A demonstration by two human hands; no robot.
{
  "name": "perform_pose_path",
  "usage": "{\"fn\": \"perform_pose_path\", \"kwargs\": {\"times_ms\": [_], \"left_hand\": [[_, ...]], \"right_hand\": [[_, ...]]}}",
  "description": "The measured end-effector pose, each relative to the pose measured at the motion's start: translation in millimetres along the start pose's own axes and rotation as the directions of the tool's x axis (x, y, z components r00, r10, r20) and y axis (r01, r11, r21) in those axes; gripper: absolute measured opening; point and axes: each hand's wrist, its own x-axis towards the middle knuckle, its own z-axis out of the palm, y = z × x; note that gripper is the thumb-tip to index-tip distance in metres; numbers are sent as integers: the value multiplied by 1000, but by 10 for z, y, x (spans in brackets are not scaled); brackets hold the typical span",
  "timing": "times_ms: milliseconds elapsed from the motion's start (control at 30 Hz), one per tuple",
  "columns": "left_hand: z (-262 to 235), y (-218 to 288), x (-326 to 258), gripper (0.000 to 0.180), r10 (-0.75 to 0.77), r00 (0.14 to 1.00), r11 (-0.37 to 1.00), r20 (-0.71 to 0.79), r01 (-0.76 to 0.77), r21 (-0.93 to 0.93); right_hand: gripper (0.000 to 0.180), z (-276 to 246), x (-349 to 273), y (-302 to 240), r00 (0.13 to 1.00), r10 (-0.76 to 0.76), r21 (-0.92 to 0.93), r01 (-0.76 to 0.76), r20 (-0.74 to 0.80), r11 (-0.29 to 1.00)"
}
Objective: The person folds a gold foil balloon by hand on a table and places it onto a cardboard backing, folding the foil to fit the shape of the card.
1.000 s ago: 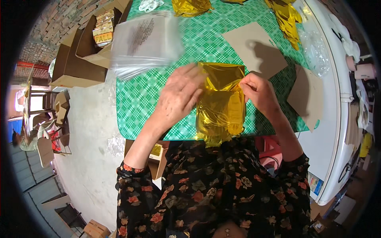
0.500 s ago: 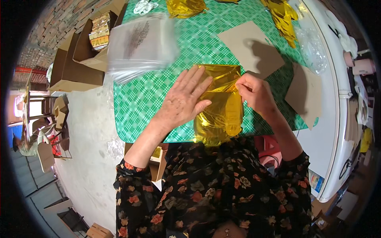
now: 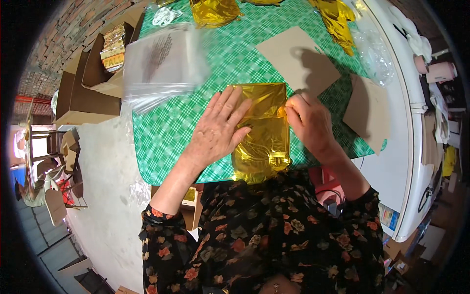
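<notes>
A sheet of shiny, see-through gold film (image 3: 262,142) lies along the near edge of the green checked tabletop, its lower end hanging toward my lap. Spread flat on its left side is my left hand (image 3: 220,122), fingers outstretched and pressing the upper part. At the film's upper right edge my right hand (image 3: 309,120) is closed, with thumb and forefinger pinching the film's border. A crease runs across the film between my hands.
A stack of clear plastic bags (image 3: 156,63) lies to the left, beside open cardboard boxes (image 3: 90,98). Pale cardboard sheets (image 3: 298,56) rest at the right. Gold film pieces (image 3: 214,11) and a clear crumpled bag (image 3: 373,54) sit farther back. A white appliance (image 3: 409,171) borders the right side.
The film's upper right part looks flatter and its edge straighter. My right hand still pinches that edge, while my left hand stays flat. The whole view has shifted slightly.
</notes>
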Motion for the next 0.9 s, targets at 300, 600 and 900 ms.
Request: {"fn": "perform_pose_path", "kwargs": {"times_ms": [300,600,900], "left_hand": [[-8,5,5,62,0,1000,1000,7,0,6],[-103,13,36,63,14,1000,1000,-23,-13,14],[80,-47,534,61,149,983,989,-105,-151,-10]], "right_hand": [[85,215,34,-25,946,-194,-179,244,260,953],[84,267,20,13,952,-227,-164,262,203,951],[82,320,24,18,957,-233,-189,264,174,946]]}}
